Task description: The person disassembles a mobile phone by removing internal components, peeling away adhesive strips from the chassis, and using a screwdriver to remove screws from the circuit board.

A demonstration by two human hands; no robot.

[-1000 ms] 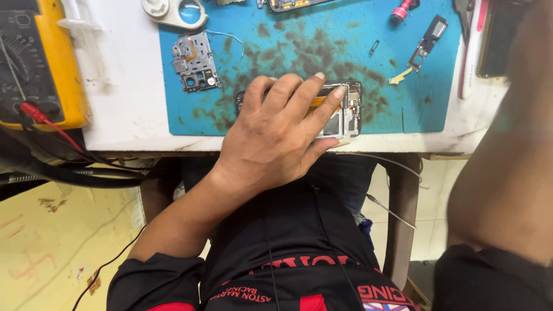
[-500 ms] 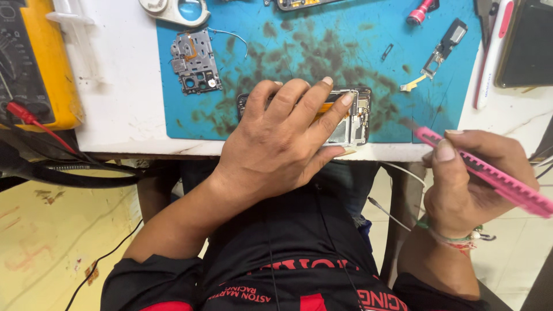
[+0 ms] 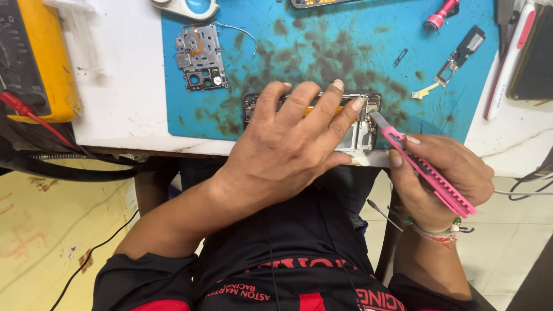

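Centre of frame: left hand (image 3: 291, 147), fingers spread flat, pins opened phone (image 3: 357, 124) on blue mat (image 3: 322, 40). Right hand (image 3: 440, 173), fingers closed round pink knife (image 3: 423, 167); blade at phone's right edge. Risk: blade slipping, gouging board or nicking fingertip.

White table (image 3: 124, 109) carries a stained blue mat (image 3: 322, 40).

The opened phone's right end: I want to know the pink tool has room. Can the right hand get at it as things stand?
Probably yes. The left hand covers most of the opened phone, but its right end lies bare, and the right hand holds the pink tool with its tip already there.
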